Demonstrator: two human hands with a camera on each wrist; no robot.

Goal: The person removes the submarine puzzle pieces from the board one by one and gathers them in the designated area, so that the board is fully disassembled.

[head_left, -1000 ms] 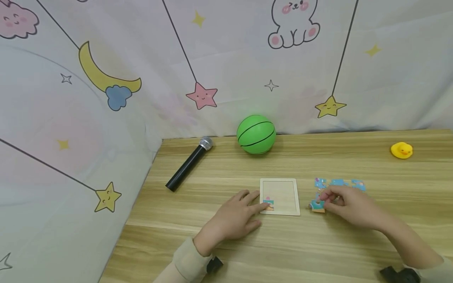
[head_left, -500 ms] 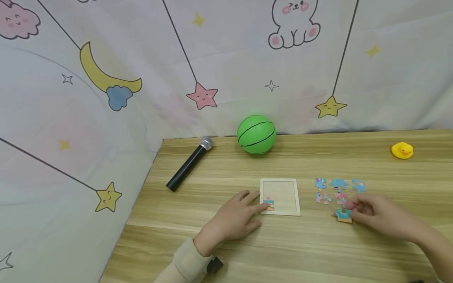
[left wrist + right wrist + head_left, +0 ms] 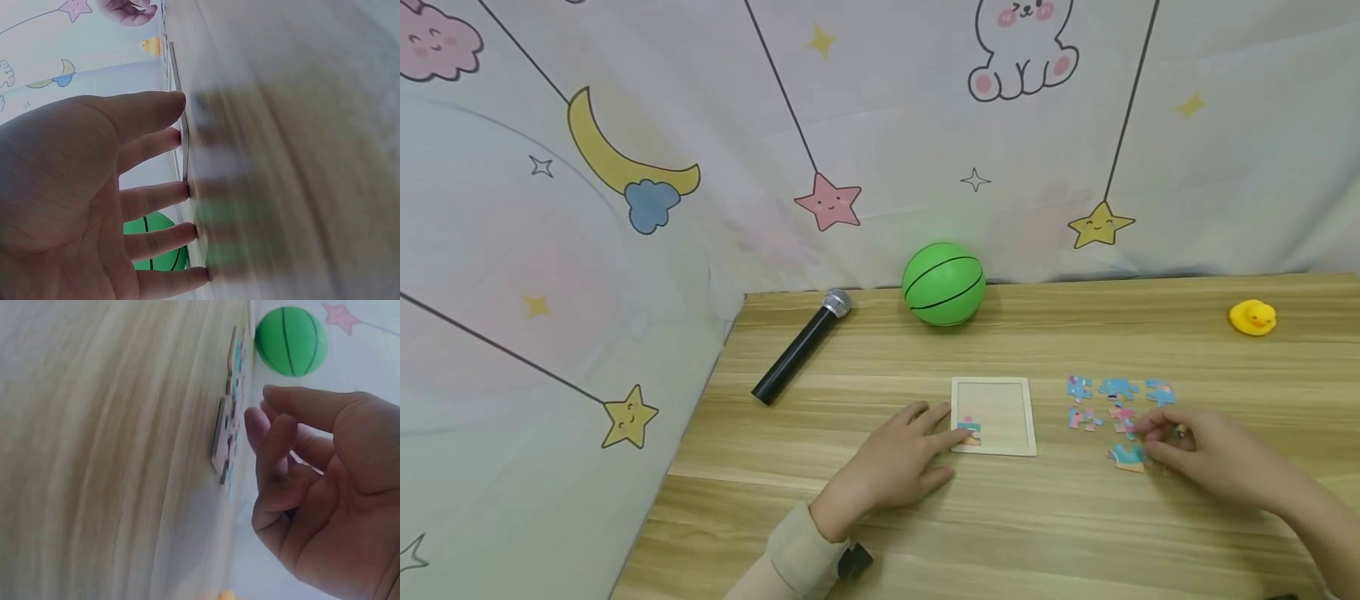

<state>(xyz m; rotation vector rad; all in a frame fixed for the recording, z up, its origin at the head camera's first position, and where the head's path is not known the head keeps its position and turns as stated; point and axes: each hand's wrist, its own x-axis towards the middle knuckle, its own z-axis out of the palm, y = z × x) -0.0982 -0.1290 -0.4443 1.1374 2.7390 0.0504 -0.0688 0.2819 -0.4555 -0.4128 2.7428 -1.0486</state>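
Note:
My left hand [image 3: 898, 458] rests with spread fingers at the left side of a pale square puzzle frame [image 3: 1031, 417]. One finger touches a puzzle piece [image 3: 972, 429] in the frame's lower left corner. The left wrist view shows the fingertips [image 3: 199, 231] down at the table and frame edge. My right hand [image 3: 1195, 454] hovers over the loose pieces, fingers loosely bent, with nothing between thumb and fingers in the right wrist view. Just left of its fingertips lies a teal and orange puzzle piece [image 3: 1127, 458]. Another piece shows partly under the hand.
Several blue and pink puzzle pieces [image 3: 1118, 389] lie in rows right of the frame. A black microphone [image 3: 797, 354] is at the back left and a green ball [image 3: 943, 285] at the back middle. A yellow rubber duck [image 3: 1252, 318] sits back right, before a printed curtain [image 3: 895, 125].
My right hand has carried the teal and orange piece right and toward me, set it below the other loose pieces and let go. My left hand has stayed still.

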